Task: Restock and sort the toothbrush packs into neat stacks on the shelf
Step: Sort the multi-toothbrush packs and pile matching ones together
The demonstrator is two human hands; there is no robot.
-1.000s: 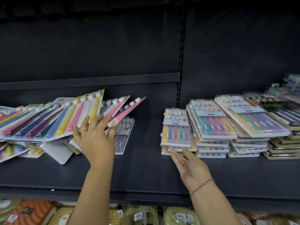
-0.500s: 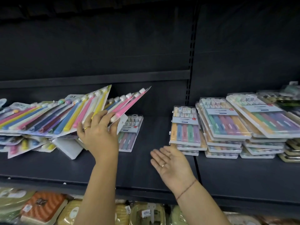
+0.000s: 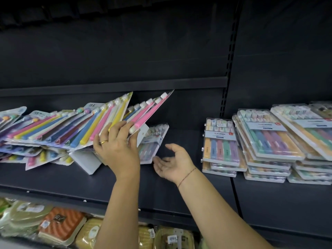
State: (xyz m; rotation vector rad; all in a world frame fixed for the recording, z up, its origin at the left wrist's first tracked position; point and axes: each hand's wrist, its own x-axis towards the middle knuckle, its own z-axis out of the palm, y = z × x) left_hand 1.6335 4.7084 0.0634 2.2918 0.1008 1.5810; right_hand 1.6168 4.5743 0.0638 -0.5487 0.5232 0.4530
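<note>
There's the left grip curled round the tilted-up fanned toothbrush packs at the left end of the shelf, the right grip open, palm up, just beside a clear pack of pastel brushes lying mid-shelf, with neat stacks of similar packs at the right end.

A single wide-angle view is given, taken from the person's head and directed forward and downward at the shelf. The shelf is seen from close by, within arm's reach, the left hand and right hand being framed low at centre. Packaged goods of the tier below are caught along the bottom edge
</note>
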